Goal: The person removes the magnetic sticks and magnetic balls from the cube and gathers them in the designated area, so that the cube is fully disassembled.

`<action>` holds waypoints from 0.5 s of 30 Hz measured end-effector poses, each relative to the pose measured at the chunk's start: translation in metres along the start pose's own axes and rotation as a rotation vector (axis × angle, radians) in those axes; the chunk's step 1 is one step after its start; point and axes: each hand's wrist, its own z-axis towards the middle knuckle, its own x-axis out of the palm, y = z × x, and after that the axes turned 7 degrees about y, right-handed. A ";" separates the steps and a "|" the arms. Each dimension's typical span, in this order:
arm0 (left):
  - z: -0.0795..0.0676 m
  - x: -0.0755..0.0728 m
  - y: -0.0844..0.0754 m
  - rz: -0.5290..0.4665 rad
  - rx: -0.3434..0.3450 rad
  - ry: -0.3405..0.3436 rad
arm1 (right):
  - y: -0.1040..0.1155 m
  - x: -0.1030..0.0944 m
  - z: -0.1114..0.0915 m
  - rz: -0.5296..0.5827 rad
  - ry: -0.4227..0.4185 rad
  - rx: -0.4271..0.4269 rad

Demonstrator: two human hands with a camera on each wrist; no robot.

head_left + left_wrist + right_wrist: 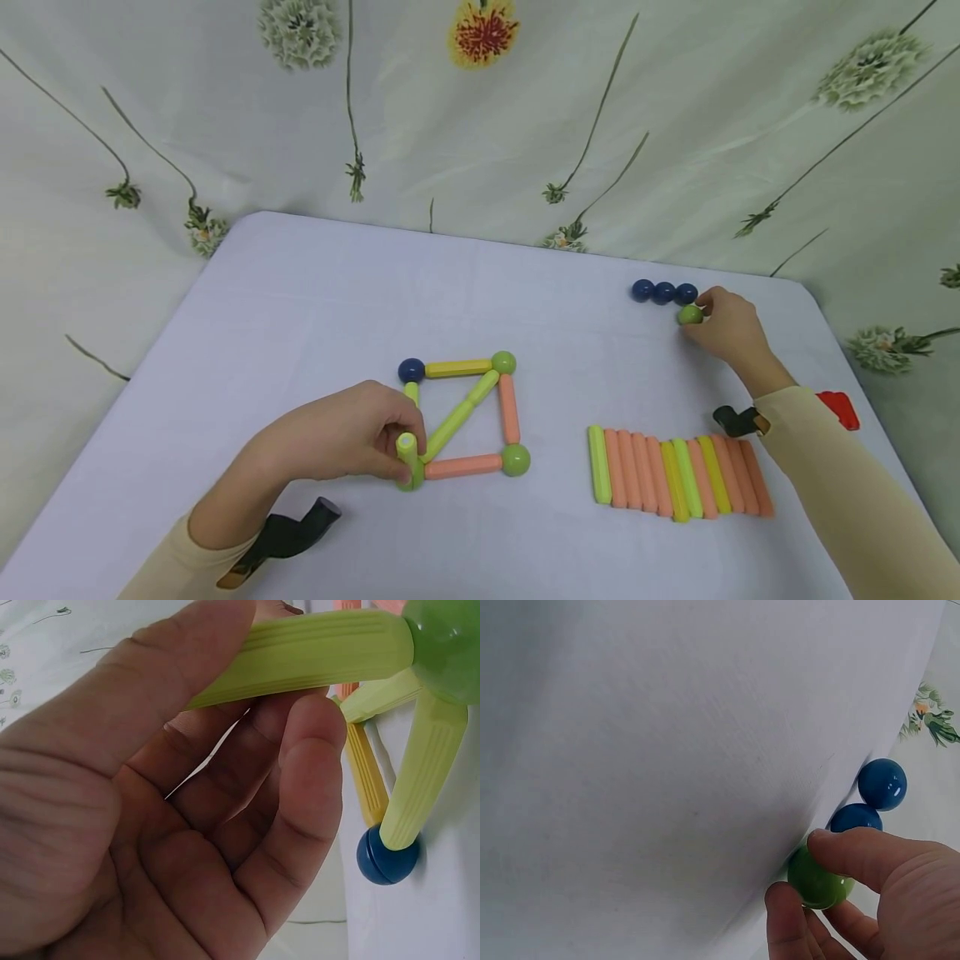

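My left hand [337, 433] pinches a yellow-green rod [330, 649] between thumb and fingers. That rod stands up from a green ball [446, 645] at the near left corner of a flat square with a diagonal. The other corners are a blue ball [412, 371], a green ball [504, 363] at the back and another green ball [515, 460] in front. Yellow, pink and yellow-green rods link them; my hand partly covers the left side. At the back right, my right hand [727, 329] pinches a loose green ball [821, 879] beside three blue balls [663, 292].
Several pink, yellow and yellow-green rods [673, 479] lie side by side in a row at the front right. A red object [840, 410] shows partly behind the right sleeve. Behind the white table [337, 283] hangs a flower-printed cloth [420, 125].
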 end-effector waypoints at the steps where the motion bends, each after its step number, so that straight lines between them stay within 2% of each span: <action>1: 0.000 0.000 0.000 -0.002 0.004 0.000 | 0.000 0.000 0.000 -0.001 0.000 -0.002; 15: -0.002 -0.001 -0.001 -0.005 0.016 0.003 | 0.003 0.000 0.003 0.003 0.003 -0.028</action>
